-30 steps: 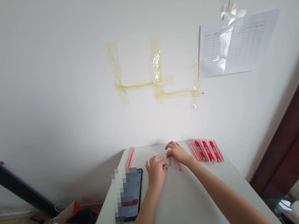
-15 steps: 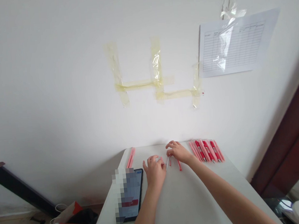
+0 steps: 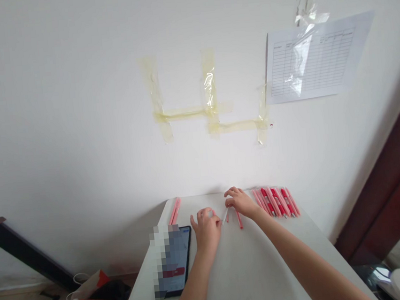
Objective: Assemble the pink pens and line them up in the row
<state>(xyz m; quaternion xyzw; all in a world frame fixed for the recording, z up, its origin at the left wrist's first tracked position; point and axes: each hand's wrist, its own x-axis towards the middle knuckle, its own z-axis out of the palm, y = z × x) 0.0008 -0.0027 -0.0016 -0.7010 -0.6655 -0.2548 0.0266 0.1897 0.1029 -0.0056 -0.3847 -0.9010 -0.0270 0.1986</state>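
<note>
A thin whitish stick (image 3: 224,215), which looks like a pen refill, slants between my two hands over the white table. My left hand (image 3: 206,229) pinches its lower end between thumb and finger, the other fingers curled loosely. At the upper end, my right hand (image 3: 242,202) is closed on it with its fingertips. A pink pen barrel (image 3: 239,219) lies just below my right hand, partly covered by it. Between the hands a small pink piece (image 3: 227,217) rests on the table, and another pink piece (image 3: 213,213) shows behind my left fingers.
A row of pink and red pens (image 3: 276,203) lies at the table's back right. Pink barrels (image 3: 175,212) lie at the back left. A phone (image 3: 179,265), partly blurred out, is left of my left arm. The wall (image 3: 202,168) rises directly behind the white table (image 3: 254,277).
Both hands keep hold of the thin stick. My right hand has shifted slightly up and to the right, and my left hand a little to the left.
</note>
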